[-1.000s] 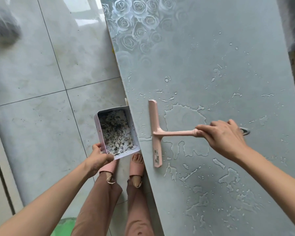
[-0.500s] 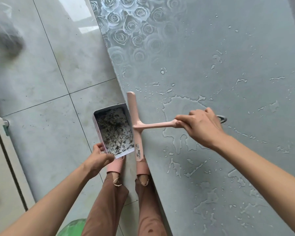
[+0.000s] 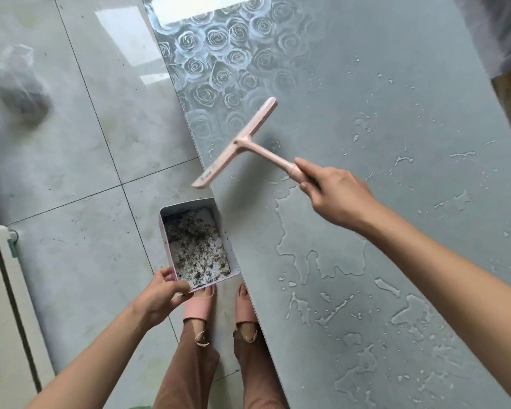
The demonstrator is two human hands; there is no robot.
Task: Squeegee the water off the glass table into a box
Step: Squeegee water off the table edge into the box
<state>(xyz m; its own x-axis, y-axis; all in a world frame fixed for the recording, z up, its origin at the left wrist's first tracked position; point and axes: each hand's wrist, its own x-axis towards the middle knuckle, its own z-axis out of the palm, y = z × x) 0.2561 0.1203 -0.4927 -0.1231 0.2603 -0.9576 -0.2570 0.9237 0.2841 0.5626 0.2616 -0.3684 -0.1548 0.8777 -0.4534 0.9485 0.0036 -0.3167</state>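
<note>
My right hand [image 3: 338,196] grips the handle of a pink squeegee [image 3: 242,143]. The squeegee is lifted and tilted, its blade running diagonally over the left edge of the grey glass table [image 3: 396,113]. Puddles and drops of water [image 3: 322,231] lie on the glass below and right of my right hand. My left hand [image 3: 163,296] holds the near left corner of a white box [image 3: 230,249], which sits against the table's left edge, below the blade's near end. Dark specks and wet residue cover the bottom of the box.
Grey floor tiles [image 3: 80,255] lie left of the table. My feet in pink sandals [image 3: 198,308] stand right under the box at the table's edge. A blurred dark bag [image 3: 15,84] sits on the floor at far left. A rose pattern [image 3: 219,60] marks the table's far left corner.
The squeegee swept left to the table edge beside the box, then lifted off the glass and swung away, farther up the table and tilted. The box stayed in my left hand.
</note>
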